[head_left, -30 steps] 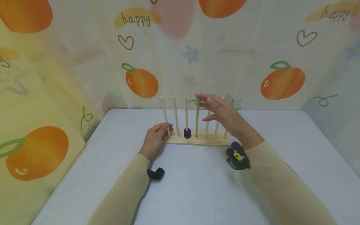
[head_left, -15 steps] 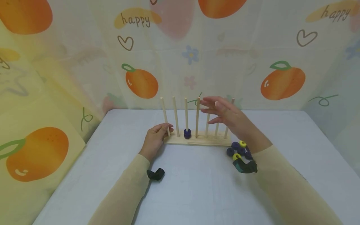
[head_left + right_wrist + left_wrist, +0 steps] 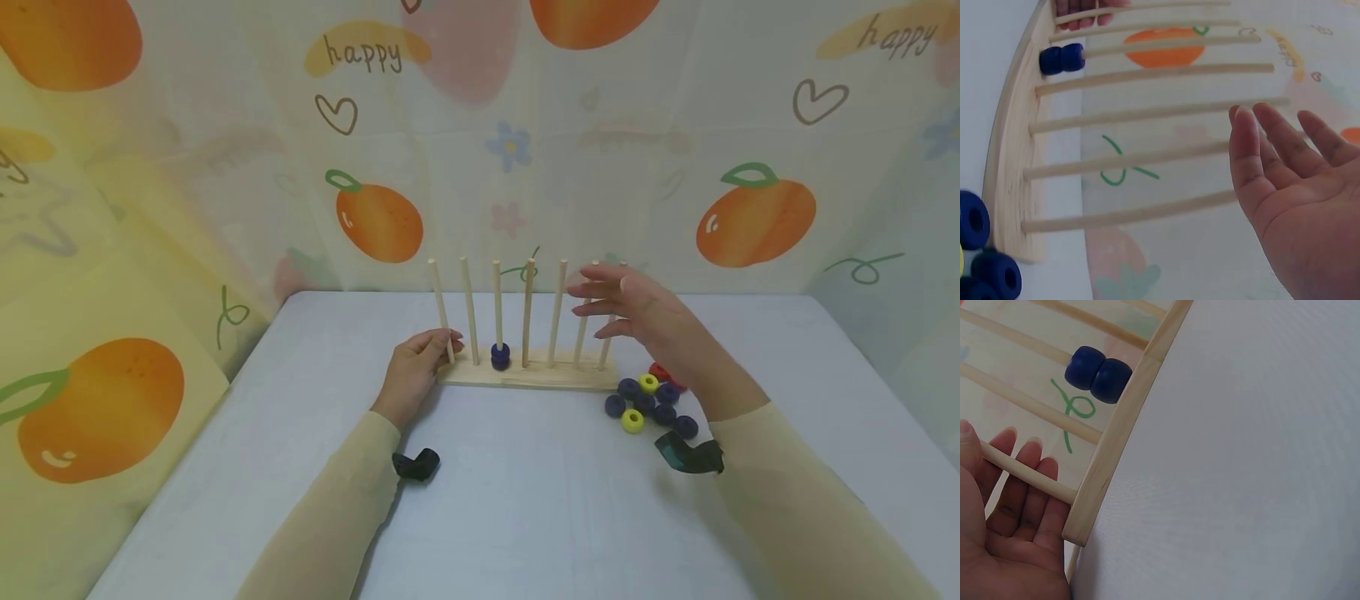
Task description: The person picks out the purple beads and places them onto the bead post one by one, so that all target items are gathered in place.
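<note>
- My left hand (image 3: 412,367) pinches the leftmost peg (image 3: 441,304) low down, near the wooden base (image 3: 555,382)
- My right hand (image 3: 645,317) is up in front of the right-hand pegs, its fingers spread apart; I cannot tell whether they touch the wood
- The base lies on the white table (image 3: 510,500) between my hands, with seven pegs standing in a row
- Two blue beads (image 3: 500,357) sit stacked at the foot of the third peg from the left
- Loose blue beads (image 3: 615,406), yellow beads (image 3: 633,421) and red beads (image 3: 660,372) lie beside the base's right end, below my right hand
</note>
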Demonstrator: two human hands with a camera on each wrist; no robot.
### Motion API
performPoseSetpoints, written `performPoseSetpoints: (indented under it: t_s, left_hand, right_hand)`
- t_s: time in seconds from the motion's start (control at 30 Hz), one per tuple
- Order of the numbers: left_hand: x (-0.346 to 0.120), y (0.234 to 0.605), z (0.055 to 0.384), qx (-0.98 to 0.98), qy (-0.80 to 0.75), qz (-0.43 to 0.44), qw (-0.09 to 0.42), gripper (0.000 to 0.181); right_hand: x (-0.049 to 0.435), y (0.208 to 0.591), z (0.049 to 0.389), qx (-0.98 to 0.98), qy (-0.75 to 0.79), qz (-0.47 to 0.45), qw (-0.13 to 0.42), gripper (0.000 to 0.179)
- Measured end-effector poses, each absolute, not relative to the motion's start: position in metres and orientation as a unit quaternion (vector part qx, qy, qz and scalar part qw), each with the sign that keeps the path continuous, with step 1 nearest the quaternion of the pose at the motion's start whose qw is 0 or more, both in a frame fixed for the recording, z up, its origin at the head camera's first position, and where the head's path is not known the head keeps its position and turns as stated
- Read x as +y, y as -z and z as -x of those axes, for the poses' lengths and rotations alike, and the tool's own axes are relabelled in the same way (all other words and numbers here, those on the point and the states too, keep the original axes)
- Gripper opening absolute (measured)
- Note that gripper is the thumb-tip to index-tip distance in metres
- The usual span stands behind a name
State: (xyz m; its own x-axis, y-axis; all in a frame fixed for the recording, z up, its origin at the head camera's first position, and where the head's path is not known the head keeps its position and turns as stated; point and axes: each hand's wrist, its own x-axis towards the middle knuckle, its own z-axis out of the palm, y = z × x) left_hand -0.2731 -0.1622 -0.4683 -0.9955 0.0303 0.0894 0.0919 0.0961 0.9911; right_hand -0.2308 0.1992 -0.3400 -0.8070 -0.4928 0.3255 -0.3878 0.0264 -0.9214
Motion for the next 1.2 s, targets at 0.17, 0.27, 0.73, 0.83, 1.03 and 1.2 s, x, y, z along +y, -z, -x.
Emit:
performPoseSetpoints:
  t_s: [0.17, 0.27, 0.73, 0.83, 1.03, 1.2]
  left_hand:
    - [-0.162, 0.471, 0.275, -0.739, 0.672, 0.046, 0.022, 0.044]
    - [-0.162, 0.471, 0.274, -0.740, 0.670, 0.045, 0.022, 0.045]
    - [-0.162, 0.470, 0.275, -0.742, 0.668, 0.043, 0.028, 0.044]
    - [-0.162, 0.469, 0.274, -0.741, 0.670, 0.044, 0.026, 0.045]
    - [-0.164, 0.470, 0.276, -0.737, 0.674, 0.047, 0.023, 0.045]
    - [-0.164, 0.471, 0.277, -0.734, 0.677, 0.048, 0.022, 0.044]
  right_hand:
    - [0.219, 0.344, 0.227, 0.683, 0.660, 0.312, 0.024, 0.047]
    - [0.233, 0.348, 0.227, 0.675, 0.666, 0.317, 0.013, 0.047]
    - [0.276, 0.355, 0.219, 0.668, 0.685, 0.291, -0.023, 0.048]
    - [0.284, 0.362, 0.216, 0.683, 0.677, 0.273, -0.024, 0.046]
    - [0.300, 0.381, 0.211, 0.747, 0.616, 0.249, -0.009, 0.046]
    - [0.307, 0.393, 0.204, 0.803, 0.555, 0.217, -0.024, 0.045]
